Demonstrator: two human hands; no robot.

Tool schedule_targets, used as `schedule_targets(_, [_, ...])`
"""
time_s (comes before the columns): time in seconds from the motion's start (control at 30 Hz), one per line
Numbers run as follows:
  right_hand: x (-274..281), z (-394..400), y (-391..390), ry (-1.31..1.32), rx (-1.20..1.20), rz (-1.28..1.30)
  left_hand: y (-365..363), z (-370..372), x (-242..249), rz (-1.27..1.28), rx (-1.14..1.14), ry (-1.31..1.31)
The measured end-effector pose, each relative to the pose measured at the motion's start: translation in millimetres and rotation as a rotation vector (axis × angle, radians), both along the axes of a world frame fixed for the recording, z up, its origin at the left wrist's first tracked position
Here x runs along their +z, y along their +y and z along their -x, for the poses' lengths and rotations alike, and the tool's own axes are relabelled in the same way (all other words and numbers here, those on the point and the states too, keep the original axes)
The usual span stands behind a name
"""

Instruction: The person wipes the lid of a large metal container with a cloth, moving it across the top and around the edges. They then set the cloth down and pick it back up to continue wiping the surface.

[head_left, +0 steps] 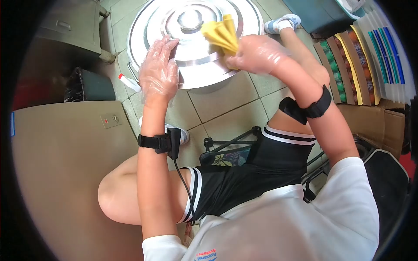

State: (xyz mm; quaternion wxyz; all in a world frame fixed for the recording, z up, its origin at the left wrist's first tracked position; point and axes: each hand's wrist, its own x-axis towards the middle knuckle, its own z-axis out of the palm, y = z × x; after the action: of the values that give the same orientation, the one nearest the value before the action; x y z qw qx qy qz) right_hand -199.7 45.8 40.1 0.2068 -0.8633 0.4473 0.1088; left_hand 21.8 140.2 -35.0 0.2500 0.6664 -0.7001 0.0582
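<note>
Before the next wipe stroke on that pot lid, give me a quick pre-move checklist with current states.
1. Left hand flat on the lid, steadying it: ok.
2. Right hand closed on the yellow cloth: ok.
3. Cloth touching the lid surface: ok at its lower edge near the rim; the upper folds stand up off the metal.
4. Lid seated evenly on the pot: cannot tell, the far rim is out of view.
5. Thin plastic gloves intact on both hands: ok as far as visible.
6. Spray bottle on the floor beside the pot, clear of both hands: ok.
</note>
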Motion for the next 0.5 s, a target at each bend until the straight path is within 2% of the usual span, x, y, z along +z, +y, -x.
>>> schedule_targets(0.07, [1,-17,13,-0.006,0.037,-0.088,-1,-3,-6,0.021,-0.005,0.011])
schedule_targets(0.23, [-9,-67,40,-0.157,0.079,-0.117,-1,-1,-5,0.022,0.044,0.118])
schedule_targets(0.37, [-19,-75,42,-0.214,0.037,-0.116,-2,-7,-16,-0.116,0.131,0.046])
schedule_targets(0.43, [-22,-64,43,-0.246,0.036,-0.073,0,4,6,-0.251,0.190,0.096])
schedule_targets(0.47, [-22,-56,43,-0.273,0.044,-0.043,-1,-1,0,-0.233,0.185,0.090])
schedule_targets(0.5, [-14,-47,43,-0.257,0.033,-0.073,-3,-9,-14,-0.102,0.096,-0.010])
